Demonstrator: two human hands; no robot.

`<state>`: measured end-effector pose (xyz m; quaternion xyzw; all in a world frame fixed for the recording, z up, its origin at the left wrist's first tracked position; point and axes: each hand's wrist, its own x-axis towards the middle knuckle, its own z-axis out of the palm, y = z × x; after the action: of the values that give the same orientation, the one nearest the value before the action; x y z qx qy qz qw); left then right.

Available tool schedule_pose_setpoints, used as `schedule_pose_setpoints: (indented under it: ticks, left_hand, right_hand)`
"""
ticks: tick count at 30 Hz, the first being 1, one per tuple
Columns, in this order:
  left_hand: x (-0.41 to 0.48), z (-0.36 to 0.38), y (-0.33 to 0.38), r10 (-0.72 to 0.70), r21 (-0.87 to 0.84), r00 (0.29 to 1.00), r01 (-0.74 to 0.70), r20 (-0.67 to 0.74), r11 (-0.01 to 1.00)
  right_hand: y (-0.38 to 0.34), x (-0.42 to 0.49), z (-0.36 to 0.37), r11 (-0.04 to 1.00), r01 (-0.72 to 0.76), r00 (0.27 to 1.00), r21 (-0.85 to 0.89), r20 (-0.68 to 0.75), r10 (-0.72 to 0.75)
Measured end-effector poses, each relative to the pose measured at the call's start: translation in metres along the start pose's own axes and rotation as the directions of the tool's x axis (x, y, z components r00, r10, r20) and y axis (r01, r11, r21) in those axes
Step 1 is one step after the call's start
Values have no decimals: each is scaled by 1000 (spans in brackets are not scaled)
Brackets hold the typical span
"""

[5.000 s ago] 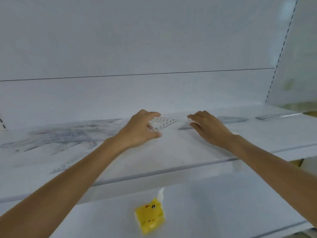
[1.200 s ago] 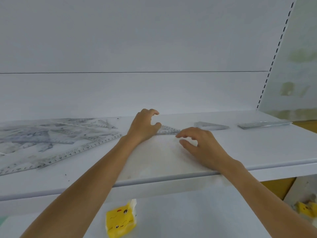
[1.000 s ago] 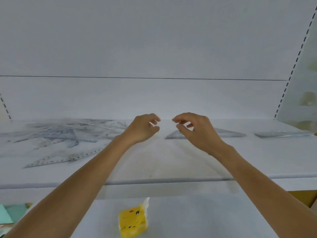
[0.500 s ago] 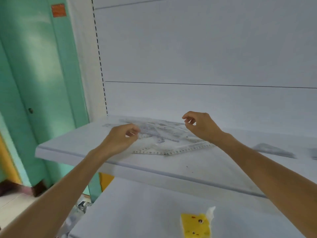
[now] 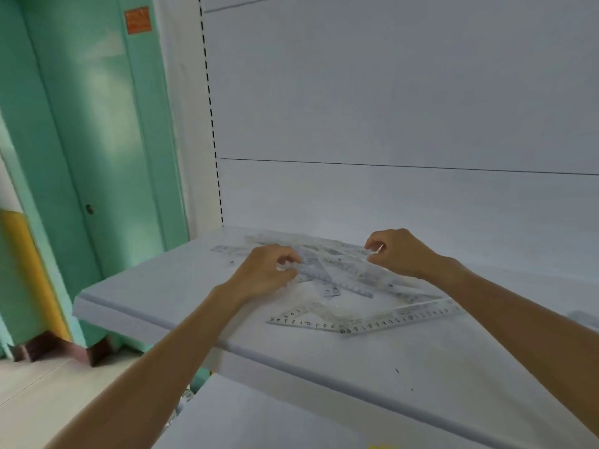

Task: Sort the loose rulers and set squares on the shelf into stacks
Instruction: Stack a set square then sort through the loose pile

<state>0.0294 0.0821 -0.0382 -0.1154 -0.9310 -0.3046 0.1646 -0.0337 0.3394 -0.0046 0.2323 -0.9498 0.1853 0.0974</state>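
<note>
The pile of clear rulers and set squares (image 5: 343, 273) lies jumbled at the shelf's (image 5: 155, 296) left end. In front of it lie a set square (image 5: 308, 320) and a long ruler (image 5: 400, 315), their ends touching. The left hand (image 5: 265, 275) curls its fingers on the pile's near edge, pinching a clear piece. The right hand's (image 5: 400, 252) thumb and forefinger curl close together at the far edge, but whether they grip anything is too blurred to tell. A green door (image 5: 97, 131) stands to the left.
</note>
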Motion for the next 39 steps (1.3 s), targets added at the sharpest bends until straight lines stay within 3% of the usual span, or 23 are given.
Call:
schedule_pose_setpoints:
  ticks: [6, 13, 21, 30, 34, 39]
  left_hand:
    - [28, 17, 3, -1, -2, 993, 1, 119, 1000]
    - [29, 18, -6, 91, 78, 990, -99, 105, 992]
    - [26, 18, -6, 128, 146, 971, -159, 203, 976]
    - [19, 14, 19, 226, 208, 964, -252, 139, 945]
    - [18, 12, 33, 270, 214, 950, -299, 155, 930]
    - [4, 23, 36, 224, 373, 964, -264, 146, 890]
  right_hand:
    - [7, 27, 9, 998, -40, 992, -43, 115, 44]
    - [6, 41, 25, 997, -34, 984, -74, 169, 46]
    - [-5, 32, 22, 991, 25, 999, -135, 23, -22]
    - [-15, 3, -3, 987, 54, 965, -148, -247, -90]
    - [-11, -21, -17, 988, -7, 957, -154, -289, -38]
    - [5, -61, -27, 987, -118, 951, -108, -299, 81]
